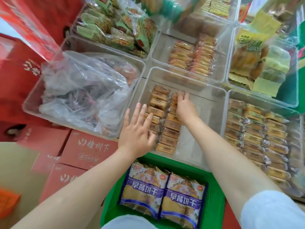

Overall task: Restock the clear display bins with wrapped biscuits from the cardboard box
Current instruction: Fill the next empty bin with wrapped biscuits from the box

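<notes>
A clear display bin (206,95) in the middle holds two rows of brown wrapped biscuits (158,103) along its left half; its right half shows bare floor. My left hand (137,129) lies flat with straight fingers on the near end of the left row. Further in, my right hand (184,108) presses straight fingers on the right row. Neither hand holds a packet. No cardboard supply box with loose biscuits is in sight.
A bin with a crumpled plastic bag (82,91) sits left; a full biscuit bin (257,129) right. More filled bins (193,58) stand behind. Below is a green basket (214,204) with purple biscuit packs (163,192). Red cartons (85,151) stack at left.
</notes>
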Demonstrator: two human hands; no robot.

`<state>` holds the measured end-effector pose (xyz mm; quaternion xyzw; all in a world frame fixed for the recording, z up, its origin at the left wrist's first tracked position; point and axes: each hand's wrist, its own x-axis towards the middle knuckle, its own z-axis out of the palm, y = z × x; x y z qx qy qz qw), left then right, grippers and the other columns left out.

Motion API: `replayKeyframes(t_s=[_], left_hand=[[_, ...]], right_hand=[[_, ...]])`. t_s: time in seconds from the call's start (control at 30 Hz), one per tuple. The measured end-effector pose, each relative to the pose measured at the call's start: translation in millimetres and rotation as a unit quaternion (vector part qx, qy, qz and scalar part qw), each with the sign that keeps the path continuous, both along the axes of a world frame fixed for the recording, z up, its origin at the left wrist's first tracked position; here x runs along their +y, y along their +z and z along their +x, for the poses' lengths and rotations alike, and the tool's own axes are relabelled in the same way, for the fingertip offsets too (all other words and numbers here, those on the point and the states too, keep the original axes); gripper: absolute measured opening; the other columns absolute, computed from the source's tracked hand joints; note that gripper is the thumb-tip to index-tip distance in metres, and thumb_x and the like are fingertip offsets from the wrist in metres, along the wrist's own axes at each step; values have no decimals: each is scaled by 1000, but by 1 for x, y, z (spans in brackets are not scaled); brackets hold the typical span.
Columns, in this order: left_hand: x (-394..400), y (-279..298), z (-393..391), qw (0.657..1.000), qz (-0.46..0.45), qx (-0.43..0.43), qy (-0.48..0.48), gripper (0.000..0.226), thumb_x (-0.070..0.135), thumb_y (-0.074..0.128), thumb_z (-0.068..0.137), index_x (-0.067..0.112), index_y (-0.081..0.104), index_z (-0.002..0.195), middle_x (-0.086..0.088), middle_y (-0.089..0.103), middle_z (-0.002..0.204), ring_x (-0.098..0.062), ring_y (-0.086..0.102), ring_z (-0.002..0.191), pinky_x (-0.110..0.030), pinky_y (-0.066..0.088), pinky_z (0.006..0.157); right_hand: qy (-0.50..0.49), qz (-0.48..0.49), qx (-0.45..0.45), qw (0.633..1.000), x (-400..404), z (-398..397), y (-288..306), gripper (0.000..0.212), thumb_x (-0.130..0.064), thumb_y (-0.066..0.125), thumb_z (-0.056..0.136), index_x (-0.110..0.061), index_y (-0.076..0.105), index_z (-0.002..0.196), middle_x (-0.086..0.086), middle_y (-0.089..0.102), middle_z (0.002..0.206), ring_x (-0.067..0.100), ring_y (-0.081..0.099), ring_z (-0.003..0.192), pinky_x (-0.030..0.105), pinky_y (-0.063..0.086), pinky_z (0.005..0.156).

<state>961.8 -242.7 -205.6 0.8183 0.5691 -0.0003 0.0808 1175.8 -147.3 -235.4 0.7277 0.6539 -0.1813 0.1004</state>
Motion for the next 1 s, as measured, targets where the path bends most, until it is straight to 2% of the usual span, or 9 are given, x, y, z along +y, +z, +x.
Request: replayKeyframes(t_s=[0.13,0.27,0.37,0.53,0.6,0.67,0.77,0.83,1.0], left_hand=[[1,1,0,1000,-14,-5,2,72,45,32,89,16,36,156,-14,11,168,-29,-3,156,-50,-6,125],[0,7,-2,999,-39,-5,4,71,45,29,91,17,32,157,-12,5,169,-26,-11,155,-48,-11,124],[1,11,-2,999,-46,-16,14,70,45,29,91,17,35,155,-10,8,169,-24,-11,155,-49,-11,124],[-4,12,-4,998,-30,-43,21,57,39,33,100,16,38,152,-12,20,166,-27,-3,156,-45,-10,125],[-18,20,1,994,-27,-92,49,54,34,37,103,10,38,151,-16,30,162,-30,10,155,-43,-3,126],[-46,36,24,987,-27,-145,58,48,31,40,103,4,49,142,-20,50,146,-34,37,142,-48,20,122],[-109,74,92,972,-93,-215,15,37,33,46,103,11,58,130,-8,66,120,-26,58,110,-41,49,93],[-157,98,150,965,-148,-211,-55,34,37,46,103,20,58,130,3,67,111,-18,61,99,-35,51,81],[-276,135,295,924,-179,-306,-142,36,38,53,100,30,56,134,7,60,126,-11,59,107,-36,51,92]], right_hand=[[67,-8,-67,995,-16,-6,-4,68,-9,30,100,-9,-2,160,22,10,165,39,6,153,54,17,122],[123,-44,-173,976,-2,-25,20,59,-16,43,98,-6,30,154,20,32,155,38,30,144,59,27,115],[108,-29,-89,990,-36,-43,36,41,-25,47,97,-8,56,133,13,52,134,32,47,124,49,33,108],[55,31,158,985,-149,-17,74,29,-18,45,101,-14,69,118,4,63,117,24,57,110,43,46,99],[22,58,214,975,-196,13,99,27,-15,48,101,-14,71,115,2,70,114,20,63,105,42,53,90],[-18,126,225,966,-242,50,127,24,-11,51,99,-12,72,110,-5,73,101,7,66,95,31,55,81],[-67,219,207,951,-305,109,163,21,-4,56,95,-10,74,103,-28,55,75,-17,56,75,4,39,65],[-86,258,185,944,-342,150,180,22,-7,55,94,-13,75,102,-18,66,79,-12,57,74,6,39,64],[-74,373,139,914,-434,260,201,24,-16,52,89,-13,75,97,1,74,85,17,65,74,32,50,67]])
